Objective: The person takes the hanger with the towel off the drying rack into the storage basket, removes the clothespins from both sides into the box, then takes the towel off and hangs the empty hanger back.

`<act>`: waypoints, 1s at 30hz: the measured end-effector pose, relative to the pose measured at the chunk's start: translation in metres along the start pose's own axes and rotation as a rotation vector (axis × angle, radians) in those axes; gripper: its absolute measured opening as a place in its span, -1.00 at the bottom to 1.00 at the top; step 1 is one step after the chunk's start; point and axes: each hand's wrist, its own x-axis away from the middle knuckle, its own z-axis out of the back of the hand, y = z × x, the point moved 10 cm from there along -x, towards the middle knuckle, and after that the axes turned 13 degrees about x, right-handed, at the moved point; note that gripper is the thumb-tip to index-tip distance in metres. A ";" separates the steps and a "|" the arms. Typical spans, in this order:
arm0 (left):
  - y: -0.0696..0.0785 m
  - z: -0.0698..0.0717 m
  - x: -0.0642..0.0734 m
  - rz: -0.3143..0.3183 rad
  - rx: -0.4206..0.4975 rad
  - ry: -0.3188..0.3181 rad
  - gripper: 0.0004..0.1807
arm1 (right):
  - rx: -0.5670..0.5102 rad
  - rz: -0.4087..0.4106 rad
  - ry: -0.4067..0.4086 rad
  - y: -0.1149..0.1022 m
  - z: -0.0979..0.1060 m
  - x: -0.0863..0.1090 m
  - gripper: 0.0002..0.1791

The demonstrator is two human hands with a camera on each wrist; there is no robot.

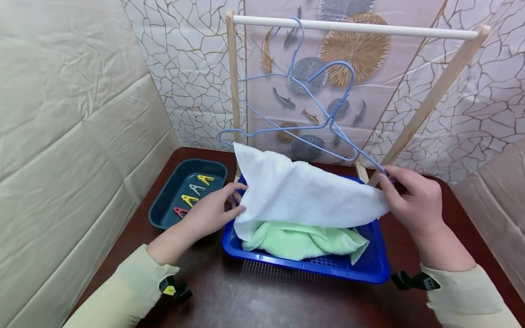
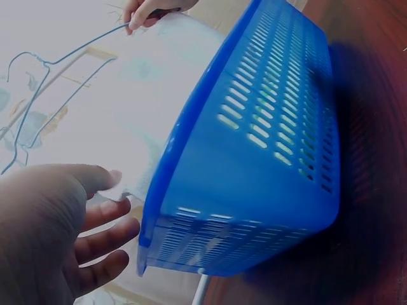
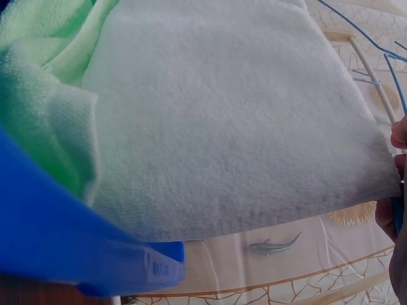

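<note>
A white towel (image 1: pixel 303 191) is stretched over a blue basket (image 1: pixel 303 266), its right corner pinched by my right hand (image 1: pixel 416 198). The same hand holds one end of a blue hanger (image 1: pixel 287 130), which leans up and left behind the towel. My left hand (image 1: pixel 213 207) is at the towel's left edge by the basket rim, thumb and fingers apart. In the left wrist view its thumb (image 2: pixel 105 178) meets the towel's edge. Below the white towel, a light green towel (image 1: pixel 303 241) lies crumpled in the basket. The right wrist view shows only part of my right fingers (image 3: pixel 397 136).
A second blue hanger (image 1: pixel 295 59) hangs from the white rod (image 1: pixel 352 27) of a wooden rack behind the basket. On the left of the brown table (image 1: pixel 254 305), a dark teal tray (image 1: pixel 153 214) holds several clothespins (image 1: pixel 189 199) in yellow, grey and red.
</note>
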 end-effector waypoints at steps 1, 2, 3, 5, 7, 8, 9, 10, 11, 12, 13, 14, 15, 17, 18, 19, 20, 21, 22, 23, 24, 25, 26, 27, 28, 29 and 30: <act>0.000 0.002 0.000 0.001 0.008 0.005 -0.46 | 0.000 0.000 -0.001 0.000 0.000 0.000 -0.50; 0.000 0.004 -0.001 0.003 0.017 0.012 -0.47 | 0.001 0.000 -0.001 0.000 0.001 0.000 -0.53; 0.000 0.005 -0.002 0.005 0.028 0.021 -0.48 | 0.001 0.002 0.000 0.000 0.001 0.000 -0.56; -0.001 0.009 -0.003 0.009 0.060 0.042 -0.50 | -0.002 0.005 0.004 -0.001 0.002 0.000 -0.63; -0.002 0.013 -0.005 0.013 0.093 0.068 -0.51 | -0.005 0.006 0.009 -0.001 0.003 0.000 -0.66; -0.004 0.015 -0.006 0.015 0.108 0.082 -0.50 | -0.005 0.006 0.010 -0.001 0.003 0.000 -0.65; -0.005 0.017 -0.006 0.018 0.123 0.096 -0.50 | -0.003 0.007 0.011 -0.002 0.004 0.000 -0.64; -0.006 0.019 -0.007 0.022 0.138 0.110 -0.50 | -0.001 0.009 0.012 -0.002 0.004 0.000 -0.62; -0.007 0.020 -0.008 0.025 0.154 0.124 -0.50 | 0.000 0.010 0.013 -0.002 0.004 0.000 -0.60; -0.008 0.022 -0.009 0.026 0.164 0.140 -0.50 | 0.002 0.011 0.014 -0.002 0.004 0.000 -0.57; -0.008 0.024 -0.010 0.025 0.177 0.155 -0.50 | 0.004 0.012 0.014 -0.002 0.005 0.000 -0.55; -0.007 0.026 -0.010 0.022 0.189 0.168 -0.50 | 0.006 0.013 0.013 -0.002 0.005 0.000 -0.54; -0.005 0.028 -0.011 0.016 0.205 0.181 -0.51 | 0.009 0.014 0.013 -0.002 0.005 0.000 -0.53; -0.001 0.032 -0.012 -0.012 0.234 0.207 -0.52 | 0.008 0.015 0.013 -0.002 0.005 0.000 -0.53; 0.002 0.035 -0.013 -0.029 0.246 0.220 -0.52 | 0.006 0.015 0.012 -0.003 0.006 0.000 -0.54; 0.006 0.037 -0.013 -0.051 0.258 0.232 -0.52 | 0.005 0.015 0.013 -0.003 0.006 0.000 -0.55; 0.010 0.039 -0.014 -0.075 0.264 0.244 -0.52 | 0.002 0.015 0.013 -0.003 0.006 0.000 -0.56; 0.013 0.041 -0.015 -0.098 0.268 0.256 -0.51 | 0.000 0.016 0.013 -0.003 0.007 0.000 -0.56; 0.017 0.043 -0.015 -0.121 0.271 0.266 -0.49 | -0.001 0.017 0.012 -0.003 0.007 0.000 -0.57; 0.021 0.044 -0.016 -0.141 0.272 0.277 -0.47 | -0.001 0.018 0.011 -0.004 0.007 0.000 -0.57; 0.024 0.046 -0.016 -0.161 0.269 0.287 -0.44 | -0.003 0.018 0.011 -0.004 0.008 0.000 -0.57; 0.027 0.047 -0.017 -0.178 0.268 0.296 -0.42 | -0.005 0.019 0.010 -0.004 0.008 0.000 -0.57; 0.029 0.049 -0.017 -0.190 0.269 0.306 -0.40 | -0.006 0.019 0.009 -0.005 0.008 0.000 -0.57; 0.031 0.050 -0.018 -0.199 0.275 0.315 -0.39 | -0.006 0.021 0.008 -0.005 0.008 0.000 -0.57; 0.033 0.051 -0.018 -0.208 0.280 0.323 -0.38 | -0.007 0.022 0.009 -0.006 0.009 0.000 -0.58; 0.034 0.052 -0.018 -0.213 0.283 0.333 -0.37 | -0.010 0.022 0.011 -0.006 0.009 0.000 -0.58; 0.036 0.053 -0.018 -0.218 0.288 0.341 -0.37 | -0.011 0.023 0.012 -0.006 0.009 0.000 -0.59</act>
